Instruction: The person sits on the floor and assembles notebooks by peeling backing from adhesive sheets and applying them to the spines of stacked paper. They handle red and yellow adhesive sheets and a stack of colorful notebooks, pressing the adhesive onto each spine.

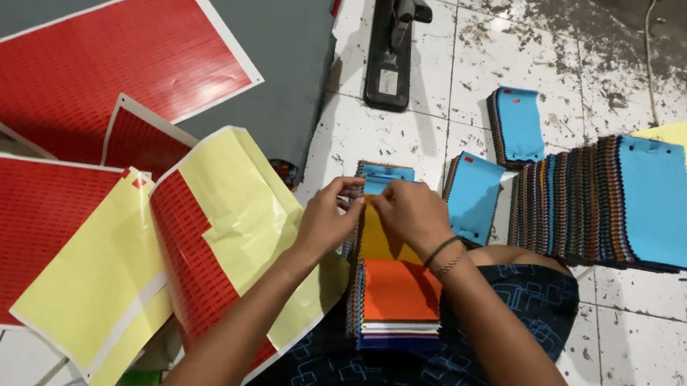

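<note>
A stack of coloured fabric swatches (397, 304) rests on my lap, its top leaf orange, with a yellow leaf and a blue one showing further up. My left hand (327, 218) and my right hand (412, 212) meet at the stack's far end, fingers pinched on the upper edge of the yellow and blue leaves. A dark band circles my right wrist. What the fingertips grip beyond the leaves is hidden.
Red sticker sheets (104, 62) and yellow backing sheets (102, 269) lie at the left on a grey mat. More blue-topped swatch stacks (618, 203) sit on the stained white tile floor at the right. A black stapler-like tool (393, 35) lies at the top centre.
</note>
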